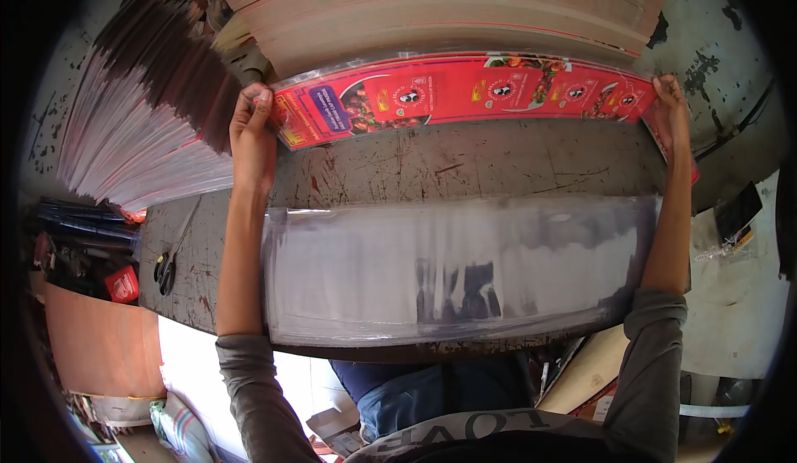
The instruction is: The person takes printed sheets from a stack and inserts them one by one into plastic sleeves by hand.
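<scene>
Across the far part of a scratched table (374,168), holding a long red printed strip (452,98) by both ends, just in front of a thick tan pile of card (457,15). Pinching its left end with the left hand (253,127). Gripping its right end with the right hand (674,106). Nearer, on the table between both arms (241,255), with clear plastic sheets (365,268) lying flat. On the left, with black scissors (167,276).
</scene>
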A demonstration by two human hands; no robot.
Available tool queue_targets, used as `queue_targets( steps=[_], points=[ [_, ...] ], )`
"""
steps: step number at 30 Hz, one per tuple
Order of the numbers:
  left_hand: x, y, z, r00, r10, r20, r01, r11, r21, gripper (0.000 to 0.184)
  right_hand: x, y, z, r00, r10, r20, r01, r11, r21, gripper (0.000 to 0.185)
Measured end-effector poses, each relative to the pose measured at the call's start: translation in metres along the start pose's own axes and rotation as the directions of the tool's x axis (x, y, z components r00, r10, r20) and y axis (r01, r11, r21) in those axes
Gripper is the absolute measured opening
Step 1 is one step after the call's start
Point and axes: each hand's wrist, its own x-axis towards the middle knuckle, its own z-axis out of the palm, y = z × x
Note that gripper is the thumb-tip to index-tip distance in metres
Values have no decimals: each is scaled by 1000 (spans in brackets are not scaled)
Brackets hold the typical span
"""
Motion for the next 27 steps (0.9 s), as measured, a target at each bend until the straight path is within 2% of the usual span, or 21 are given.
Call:
queue_targets(
  steps=[2,5,7,11,14,16,17,18,19,20,22,23,24,25,26,27],
  points=[
    [1,1,1,1000,-7,-6,7,1000,4,7,3,0,-1,1000,-6,26,6,1000,-27,12],
    [3,-3,0,999,-12,-30,12,1000,9,6,4,0,4,1000,12,-26,-13,999,-52,11],
    [3,-7,0,997,11,-71,-9,1000,18,7,0,-1,12,998,34,-56,-30,998,56,11],
    [0,-9,1,997,48,-59,-47,999,13,8,3,4,5,1000,0,-19,2,996,88,11],
    [-2,-4,4,999,25,-48,-26,999,-26,9,0,2,7,997,-59,-42,61,996,59,11],
    [-6,6,18,989,-45,-139,40,999,-35,9,3,1,1,996,-90,-10,89,993,-75,9],
    [-4,5,14,989,-43,-139,38,999,-35,9,7,1,-1,996,-91,-9,90,993,-74,9],
    [-1,2,7,996,-29,-79,27,999,-33,10,9,-5,4,977,-212,6,198,902,-383,7],
    [0,0,2,1000,-18,-18,17,999,-32,11,9,-12,9,947,-317,59,278,706,-651,8],
    [2,-3,-2,1000,-20,-19,19,999,-34,11,9,-14,15,947,-316,60,277,705,-653,8],
    [5,-1,-2,999,39,-32,-36,997,73,13,-2,-26,70,908,-373,190,344,408,-846,18],
    [5,1,-1,999,39,-30,-37,997,73,13,-8,-30,91,897,-363,252,373,319,-871,22],
    [5,5,2,984,177,-7,-167,939,301,14,-14,-32,109,884,-348,311,402,228,-887,26],
    [6,10,4,951,305,48,-286,813,507,16,-16,-29,124,821,-396,412,501,152,-852,31],
    [6,16,6,950,308,48,-289,813,505,16,-18,-27,137,743,-433,511,592,68,-803,36],
    [3,25,11,861,421,284,-464,427,776,18,-23,-27,154,740,-435,512,593,65,-802,36]
  ],
)
